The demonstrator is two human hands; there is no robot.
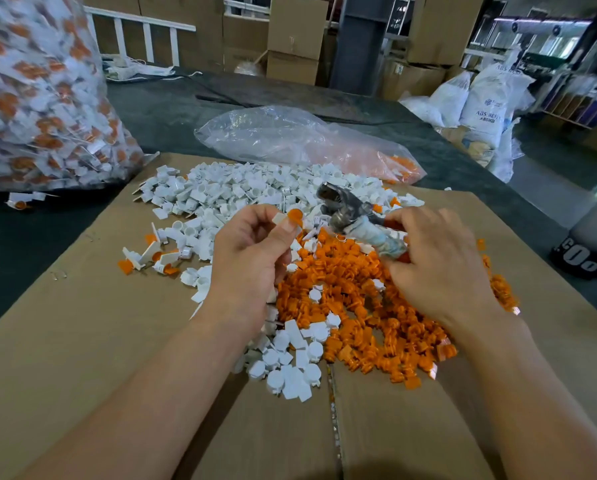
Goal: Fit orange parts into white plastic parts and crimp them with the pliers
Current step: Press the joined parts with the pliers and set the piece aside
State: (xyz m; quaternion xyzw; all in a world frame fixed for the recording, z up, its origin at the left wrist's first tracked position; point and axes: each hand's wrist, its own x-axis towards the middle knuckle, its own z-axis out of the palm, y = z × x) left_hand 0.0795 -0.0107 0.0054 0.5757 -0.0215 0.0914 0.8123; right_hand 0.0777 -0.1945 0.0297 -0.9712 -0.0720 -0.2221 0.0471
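Above the middle of the cardboard sheet [82,341] on the bench, the left hand [252,251] has its grip pinched on a white part [279,220]. An orange part [295,215] sits at the white part's far end, apparently pushed in but not yet crimped. The right hand [439,265], just to the right over the orange pile [359,306], has its grip curled round the taped handle of the pliers [345,216]. Their head points far-left, near the pair but apart from it. The likely trouble is an orange part seated crooked or shallow, so that a squeeze pops it out or cracks the white shell. The fingertip hold is also slight, so the pliers could nip a finger or knock the pair into the white pile [241,192].
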